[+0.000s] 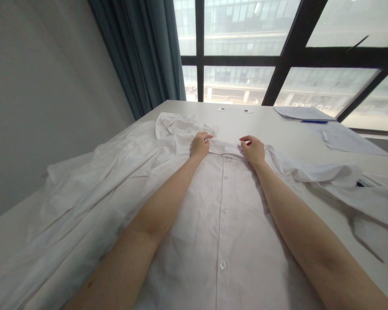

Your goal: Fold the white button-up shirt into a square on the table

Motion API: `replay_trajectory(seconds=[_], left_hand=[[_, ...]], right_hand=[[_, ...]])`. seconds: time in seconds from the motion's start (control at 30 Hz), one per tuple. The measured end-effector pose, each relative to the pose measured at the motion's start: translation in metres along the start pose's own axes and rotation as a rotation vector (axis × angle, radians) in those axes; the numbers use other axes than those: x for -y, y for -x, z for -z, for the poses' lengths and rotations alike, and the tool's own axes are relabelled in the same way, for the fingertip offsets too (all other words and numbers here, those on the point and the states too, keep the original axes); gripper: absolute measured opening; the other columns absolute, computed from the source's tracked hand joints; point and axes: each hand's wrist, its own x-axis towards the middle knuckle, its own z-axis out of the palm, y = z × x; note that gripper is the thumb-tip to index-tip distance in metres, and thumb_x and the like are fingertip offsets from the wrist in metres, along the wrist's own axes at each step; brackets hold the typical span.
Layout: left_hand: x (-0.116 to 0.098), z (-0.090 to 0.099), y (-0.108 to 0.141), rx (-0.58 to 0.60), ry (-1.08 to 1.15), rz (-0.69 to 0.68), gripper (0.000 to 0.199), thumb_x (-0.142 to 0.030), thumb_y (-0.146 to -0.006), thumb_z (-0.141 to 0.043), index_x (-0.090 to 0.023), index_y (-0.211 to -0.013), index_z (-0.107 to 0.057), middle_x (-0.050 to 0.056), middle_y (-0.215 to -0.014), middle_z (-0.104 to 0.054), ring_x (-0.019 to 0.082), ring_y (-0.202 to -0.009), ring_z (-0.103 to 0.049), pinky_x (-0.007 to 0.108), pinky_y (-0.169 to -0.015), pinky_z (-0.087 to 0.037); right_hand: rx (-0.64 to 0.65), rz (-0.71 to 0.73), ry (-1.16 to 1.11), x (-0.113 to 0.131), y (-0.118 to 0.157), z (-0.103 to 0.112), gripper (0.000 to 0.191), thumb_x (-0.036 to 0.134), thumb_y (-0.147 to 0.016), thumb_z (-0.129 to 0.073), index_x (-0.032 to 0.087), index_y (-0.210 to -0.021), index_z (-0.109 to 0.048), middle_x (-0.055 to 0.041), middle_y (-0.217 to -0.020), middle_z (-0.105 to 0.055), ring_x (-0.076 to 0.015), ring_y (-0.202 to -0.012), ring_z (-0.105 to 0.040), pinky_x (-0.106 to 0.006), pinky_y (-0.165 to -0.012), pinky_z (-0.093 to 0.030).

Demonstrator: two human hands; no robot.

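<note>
Both arms are out at full stretch over the white shirt (237, 206), which lies front-up on the white table (265, 125), collar (224, 149) at the far end, and a row of buttons (223, 265) coming straight down the middle towards me. My left hand (199, 147) is at the left side of the collar, fingers loosely bent; I can't tell whether there's fabric between them. Across on the other side, my right hand (254, 150) is at the collar's right end, thumb and fingers curved in a part-closed arch, and whether they have any cloth I can't tell either. Rumpled white fabric (84, 185) spreads out to my left, more of it out right. Beyond my right hand there's a stack of papers (300, 113) with a blue pen (314, 122) at its near edge, and past the table, the window (239, 82) and a dark blue curtain (148, 51).
</note>
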Motion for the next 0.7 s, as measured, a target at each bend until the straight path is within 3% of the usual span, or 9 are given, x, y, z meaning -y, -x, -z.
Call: replay_trajectory(seconds=[0.17,0.27,0.4,0.53,0.7], left_hand=[[-0.006,0.004,0.009,0.025,-0.091,-0.035,0.034,-0.005,-0.088,-0.048,-0.018,-0.106,-0.073,0.010,-0.134,-0.058,0.023,-0.125,-0.052,0.037,-0.109,-0.038],[-0.017,0.007,0.017,0.045,-0.170,-0.133,0.036,-0.008,-0.091,-0.046,-0.022,-0.114,-0.071,0.008,-0.144,-0.051,0.026,-0.135,-0.041,0.043,-0.115,-0.029],[-0.024,0.002,0.022,0.286,-0.357,-0.305,0.045,-0.012,-0.096,-0.039,-0.022,-0.135,-0.057,0.007,-0.155,-0.040,0.022,-0.144,-0.032,0.045,-0.121,-0.013],[-0.013,0.000,0.018,0.426,-0.409,-0.234,0.052,-0.010,-0.095,-0.035,-0.022,-0.145,-0.046,0.008,-0.155,-0.040,0.023,-0.146,-0.031,0.050,-0.120,-0.016],[-0.004,0.004,0.016,0.396,-0.435,-0.130,0.051,-0.012,-0.094,-0.037,-0.020,-0.144,-0.046,0.009,-0.157,-0.037,0.025,-0.147,-0.029,0.051,-0.119,-0.020]], right_hand=[[0.034,0.071,0.177,0.000,0.003,0.006,0.036,0.016,-0.081,-0.046,0.020,-0.104,-0.073,-0.0139,-0.109,-0.067,-0.0322,-0.107,-0.055,-0.046,-0.094,-0.044],[0.067,0.137,0.237,0.008,0.004,0.006,0.041,0.017,-0.087,-0.039,0.018,-0.116,-0.069,-0.0157,-0.123,-0.062,-0.0333,-0.119,-0.049,-0.049,-0.100,-0.039],[0.267,0.260,0.285,0.014,0.004,-0.006,0.043,0.036,-0.095,-0.038,0.026,-0.130,-0.060,-0.0068,-0.145,-0.052,-0.0292,-0.136,-0.039,-0.051,-0.111,-0.029],[0.431,0.229,0.346,0.002,0.003,-0.016,0.053,0.049,-0.094,-0.037,0.028,-0.141,-0.051,-0.0055,-0.153,-0.045,-0.0321,-0.142,-0.033,-0.059,-0.112,-0.024],[0.383,0.144,0.359,-0.014,0.001,-0.009,0.049,0.046,-0.093,-0.041,0.025,-0.136,-0.054,-0.0095,-0.151,-0.046,-0.0348,-0.140,-0.035,-0.061,-0.110,-0.025]])
